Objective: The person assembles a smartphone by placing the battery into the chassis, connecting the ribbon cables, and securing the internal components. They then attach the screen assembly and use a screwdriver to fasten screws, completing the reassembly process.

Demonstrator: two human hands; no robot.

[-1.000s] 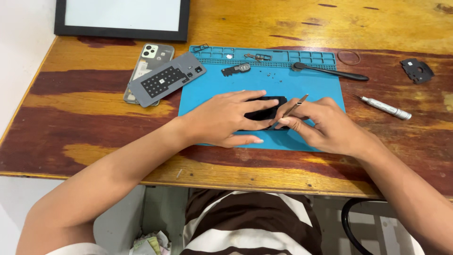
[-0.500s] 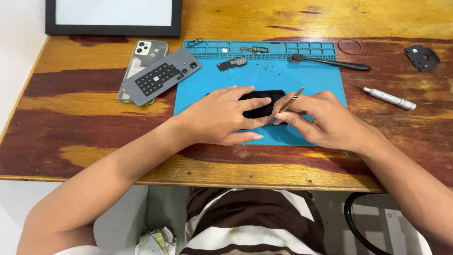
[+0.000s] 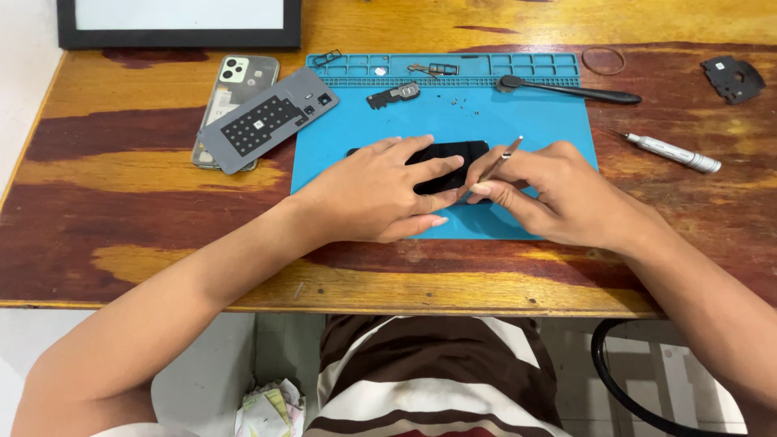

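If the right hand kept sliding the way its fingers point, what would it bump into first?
Probably the black phone right at its fingertips, with the left hand pressing on it. The right hand points left and holds a thin metal tool.

Two bare forearms end in a left hand (image 3: 380,198) and a right hand (image 3: 562,194), with no rings, watch or gloves. Neither sleeve reaches the wrist. Below the wooden table (image 3: 146,235) edge, a garment (image 3: 429,376) shows broad dark brown and cream horizontal stripes; it may be a shirt, though the view cuts it off.
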